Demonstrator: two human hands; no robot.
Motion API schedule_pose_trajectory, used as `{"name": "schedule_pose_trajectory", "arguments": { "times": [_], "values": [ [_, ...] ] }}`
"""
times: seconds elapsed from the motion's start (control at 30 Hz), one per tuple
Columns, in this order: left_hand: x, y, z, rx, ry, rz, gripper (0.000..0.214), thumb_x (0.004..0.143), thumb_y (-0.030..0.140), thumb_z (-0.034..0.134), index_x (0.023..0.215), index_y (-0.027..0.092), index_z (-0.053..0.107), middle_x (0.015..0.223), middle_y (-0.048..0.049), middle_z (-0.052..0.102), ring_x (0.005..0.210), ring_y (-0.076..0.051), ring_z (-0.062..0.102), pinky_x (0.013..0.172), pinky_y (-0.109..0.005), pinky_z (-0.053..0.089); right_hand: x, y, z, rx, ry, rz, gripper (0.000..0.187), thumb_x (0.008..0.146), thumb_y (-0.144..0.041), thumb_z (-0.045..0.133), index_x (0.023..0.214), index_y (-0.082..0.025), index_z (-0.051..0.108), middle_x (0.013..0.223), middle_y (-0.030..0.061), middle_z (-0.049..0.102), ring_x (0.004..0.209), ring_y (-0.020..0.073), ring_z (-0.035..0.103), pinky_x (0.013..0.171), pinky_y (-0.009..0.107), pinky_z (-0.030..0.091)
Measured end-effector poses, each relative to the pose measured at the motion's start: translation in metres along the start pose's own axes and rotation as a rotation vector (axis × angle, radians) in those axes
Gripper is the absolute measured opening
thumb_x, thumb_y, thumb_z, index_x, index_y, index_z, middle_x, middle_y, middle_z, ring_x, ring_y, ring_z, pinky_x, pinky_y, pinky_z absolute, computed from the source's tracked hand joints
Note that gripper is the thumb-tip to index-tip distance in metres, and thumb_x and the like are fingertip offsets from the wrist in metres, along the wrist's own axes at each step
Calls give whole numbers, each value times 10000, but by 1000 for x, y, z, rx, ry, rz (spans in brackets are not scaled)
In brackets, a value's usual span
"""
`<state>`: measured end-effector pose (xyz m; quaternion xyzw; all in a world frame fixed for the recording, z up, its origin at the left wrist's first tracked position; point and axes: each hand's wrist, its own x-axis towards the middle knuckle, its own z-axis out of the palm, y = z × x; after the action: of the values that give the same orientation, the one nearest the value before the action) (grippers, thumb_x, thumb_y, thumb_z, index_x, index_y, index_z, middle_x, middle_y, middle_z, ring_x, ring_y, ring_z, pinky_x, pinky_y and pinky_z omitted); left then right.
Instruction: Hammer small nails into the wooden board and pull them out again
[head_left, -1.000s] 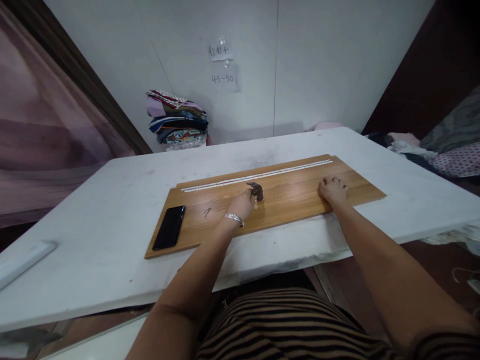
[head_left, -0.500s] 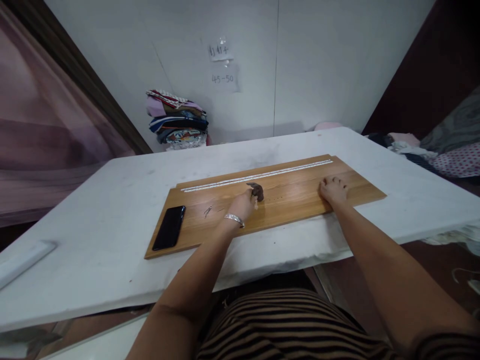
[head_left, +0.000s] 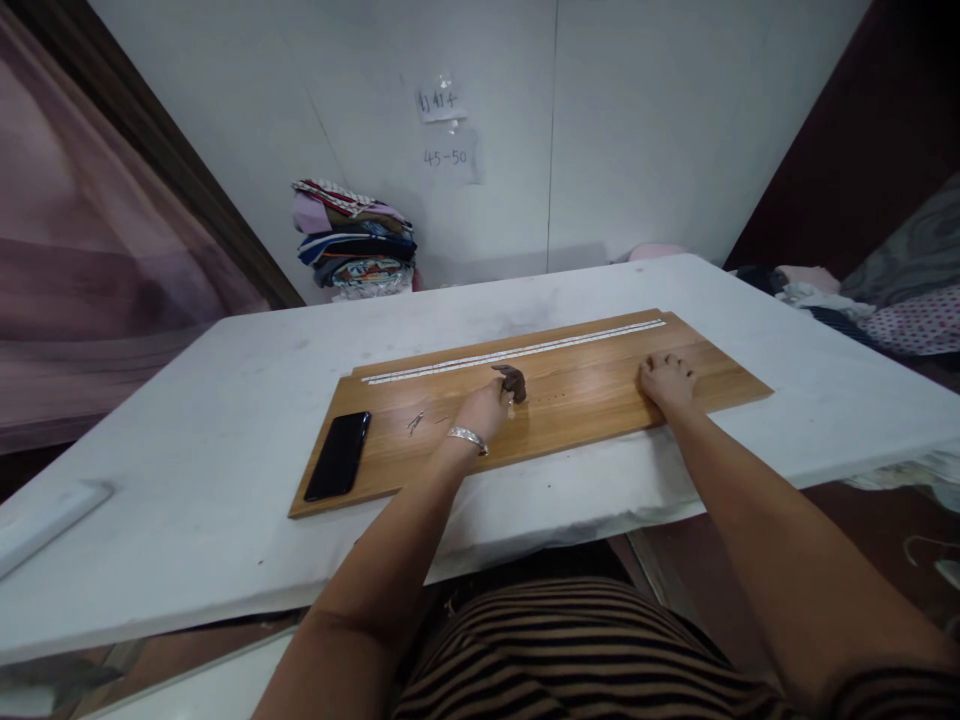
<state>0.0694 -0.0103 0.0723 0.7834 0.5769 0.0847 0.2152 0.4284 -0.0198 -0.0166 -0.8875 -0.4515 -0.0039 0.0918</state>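
Observation:
My left hand [head_left: 484, 412], with a silver bracelet at the wrist, is wrapped round the handle of a claw hammer [head_left: 513, 382]. The dark hammer head is just above or on the wooden board [head_left: 600, 370]; I cannot tell whether it touches. A row of small nail heads or holes [head_left: 553, 397] runs to the right of the hammer. Loose nails [head_left: 415, 423] lie on the board left of my left hand. My right hand [head_left: 669, 380] rests on the board's right part, fingers apart and slightly bent, holding nothing.
A black phone [head_left: 339, 456] lies at the board's left end. Two white strips [head_left: 517, 352] run along its far side. The board lies on a white-covered table [head_left: 202, 450]. Folded clothes [head_left: 356, 240] are stacked by the wall, and a white object [head_left: 49, 520] is at far left.
The hammer head and my left hand have shifted very slightly to the left. My right hand and the board have stayed in place.

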Motion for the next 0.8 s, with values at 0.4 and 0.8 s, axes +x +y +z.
{"name": "schedule_pose_trajectory", "arguments": {
  "times": [0.4, 0.8],
  "values": [
    [3, -2, 1, -12, 12, 7, 343, 1008, 263, 480, 1291, 157, 643, 1195, -171, 760, 1095, -295, 726, 914, -367, 533, 0, 0, 0, -9, -2, 0, 568, 1038, -365, 254, 1380, -96, 620, 1428, 265, 560, 1307, 379, 469, 1064, 575, 347],
    [1, 0, 1, 13, 3, 3, 358, 1013, 272, 483, 1310, 144, 637, 1190, -185, 758, 1094, -296, 725, 898, -356, 525, 0, 0, 0, -12, 3, -6, 560, 1036, -365, 259, 1370, -106, 627, 1422, 261, 568, 1308, 384, 479, 1069, 579, 343]
  ]
}}
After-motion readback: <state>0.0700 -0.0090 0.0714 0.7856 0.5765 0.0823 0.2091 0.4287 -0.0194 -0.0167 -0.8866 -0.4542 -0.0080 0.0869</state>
